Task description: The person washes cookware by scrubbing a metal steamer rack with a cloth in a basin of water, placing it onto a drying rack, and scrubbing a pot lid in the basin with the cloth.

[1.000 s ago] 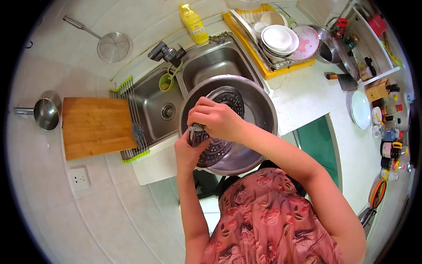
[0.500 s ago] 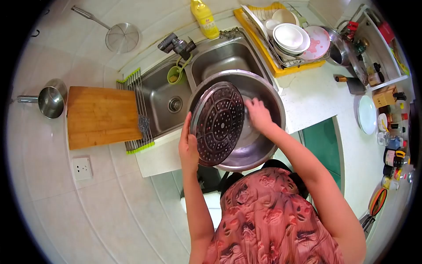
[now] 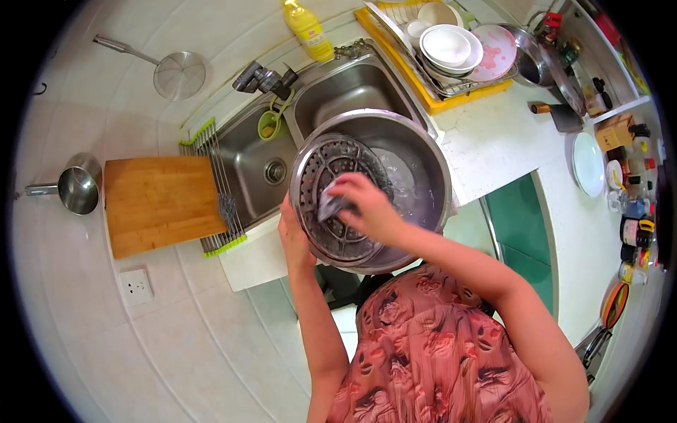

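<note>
A round, perforated metal steamer rack (image 3: pixel 328 161) rests tilted inside a large steel basin (image 3: pixel 436 183), which stands over the front of the double sink. At the rack's left edge is my left hand (image 3: pixel 294 236), closed on the rim with its fingertips partly hidden. My right hand (image 3: pixel 370 211) is over the middle of the rack, its fingers wrapped round a crumpled greyish cloth (image 3: pixel 330 204) pressed to the holes. Some blur covers that hand. A little shallow water (image 3: pixel 402 173) shows in the basin's bottom.
Left of the basin, a wooden cutting board (image 3: pixel 162 204) lies beside a roll-up drying rack (image 3: pixel 211 155) with a steel scrubber (image 3: pixel 226 208). Behind are the faucet (image 3: pixel 264 79) and a yellow bottle (image 3: pixel 309 32). Bowls (image 3: pixel 448 46) fill a dish rack; a cleaver (image 3: pixel 565 118) lies right.
My right hand has come out of the basin's bottom and moved left onto the rack, with the cloth now visible. The rack has tipped down lower into the basin.
</note>
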{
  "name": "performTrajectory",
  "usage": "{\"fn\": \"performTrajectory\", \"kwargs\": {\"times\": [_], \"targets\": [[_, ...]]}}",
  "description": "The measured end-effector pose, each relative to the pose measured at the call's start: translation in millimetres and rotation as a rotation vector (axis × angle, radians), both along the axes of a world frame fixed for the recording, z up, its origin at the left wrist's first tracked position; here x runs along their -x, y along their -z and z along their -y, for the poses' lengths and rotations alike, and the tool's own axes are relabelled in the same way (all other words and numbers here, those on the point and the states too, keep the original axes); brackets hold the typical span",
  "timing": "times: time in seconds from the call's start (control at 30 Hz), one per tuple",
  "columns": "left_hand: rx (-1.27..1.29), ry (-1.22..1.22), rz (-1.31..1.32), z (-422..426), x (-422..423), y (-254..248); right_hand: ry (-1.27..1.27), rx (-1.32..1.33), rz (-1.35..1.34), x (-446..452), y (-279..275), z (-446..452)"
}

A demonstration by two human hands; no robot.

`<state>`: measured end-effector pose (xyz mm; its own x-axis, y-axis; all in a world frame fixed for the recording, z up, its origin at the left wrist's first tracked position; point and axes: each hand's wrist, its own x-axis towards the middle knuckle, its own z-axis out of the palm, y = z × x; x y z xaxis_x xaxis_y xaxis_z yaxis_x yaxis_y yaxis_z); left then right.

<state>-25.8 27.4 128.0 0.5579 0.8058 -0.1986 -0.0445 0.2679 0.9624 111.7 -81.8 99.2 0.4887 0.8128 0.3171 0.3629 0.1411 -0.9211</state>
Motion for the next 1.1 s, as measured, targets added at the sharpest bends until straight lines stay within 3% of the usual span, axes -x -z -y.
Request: {"fn": "performTrajectory", "kwargs": {"times": [0.07,0.2,0.3,0.4,0.47,0.53,0.67,0.73,0.83,0.93,1.1], "targets": [[0.003,0.003,0.016,2,0,-1,-0.027,-0.136,0.06,21,2,-6],[-0.087,-0.03,0.007,12,5,7,0.26,-0.031,-0.077,6,35,-36],[-0.049,-0.069,0.022,14,13,15,0.33,0.113,-0.254,-18,39,-41],[-0.02,-0.09,0.042,13,16,20,0.19,-0.074,-0.331,3,4,-34],[-0.056,-0.078,0.052,13,17,23,0.042,-0.15,-0.057,31,0,-32],[-0.154,-0.053,0.043,14,18,22,0.059,-0.144,-0.11,35,2,-38],[-0.136,-0.022,0.066,18,28,36,0.381,-0.068,-0.167,-10,27,-63],[-0.094,-0.078,0.107,19,26,40,0.423,0.073,-0.248,-34,46,-65],[-0.074,-0.108,0.141,21,26,31,0.461,0.213,0.001,-71,98,-45],[-0.065,-0.095,0.172,18,35,29,0.419,0.635,0.212,-75,87,-3],[-0.034,-0.079,0.19,7,43,24,0.078,0.604,0.613,-60,120,37]]}}
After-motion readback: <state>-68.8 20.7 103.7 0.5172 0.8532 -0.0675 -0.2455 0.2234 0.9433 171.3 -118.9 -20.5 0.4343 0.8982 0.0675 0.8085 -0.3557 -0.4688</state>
